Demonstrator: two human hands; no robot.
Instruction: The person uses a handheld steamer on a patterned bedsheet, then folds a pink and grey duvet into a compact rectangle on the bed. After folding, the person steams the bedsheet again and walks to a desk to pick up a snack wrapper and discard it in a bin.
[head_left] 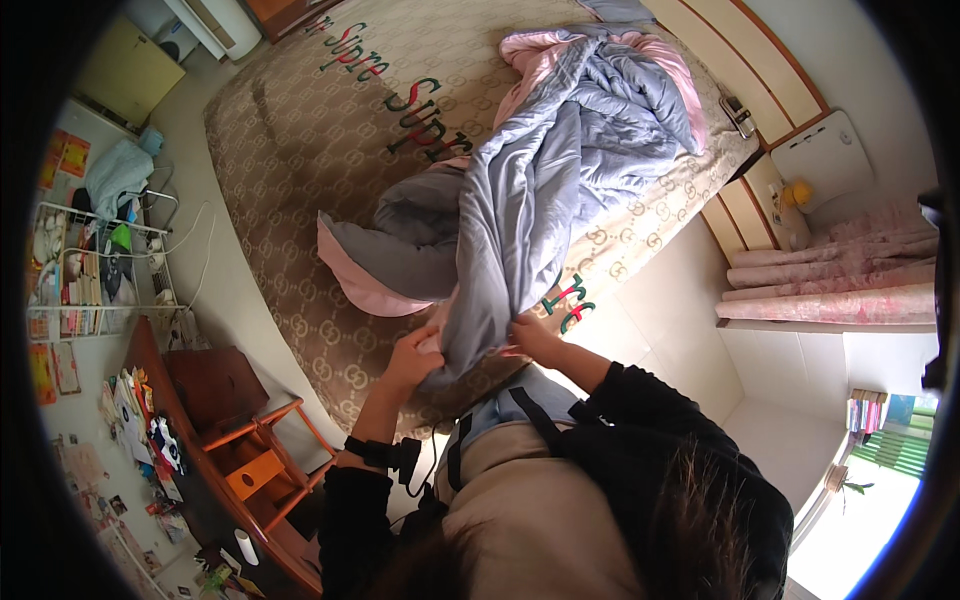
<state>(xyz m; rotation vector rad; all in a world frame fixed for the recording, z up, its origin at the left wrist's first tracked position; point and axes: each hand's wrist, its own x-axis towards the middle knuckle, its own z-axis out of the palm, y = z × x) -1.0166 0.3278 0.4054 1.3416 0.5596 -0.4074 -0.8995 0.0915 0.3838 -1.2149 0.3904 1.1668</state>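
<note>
A grey quilt (520, 190) with a pink underside lies bunched across the bed, trailing from the far right down to my hands at the near edge. My left hand (412, 362) is closed on the quilt's near edge, where some pink shows. On the other side of the same end, my right hand (537, 340) grips the grey cloth, with a bit of pink below its fingers. A folded-over flap (372, 275) of the quilt, grey on top and pink beneath, rests left of the main bunch.
Under the quilt is a bed (300, 180) with a brown patterned cover. Left stand a wooden chair (265, 470), a cluttered desk (190, 490) and a wire rack (95, 260). A headboard (770, 70) and a pink curtain (830, 290) are at the right.
</note>
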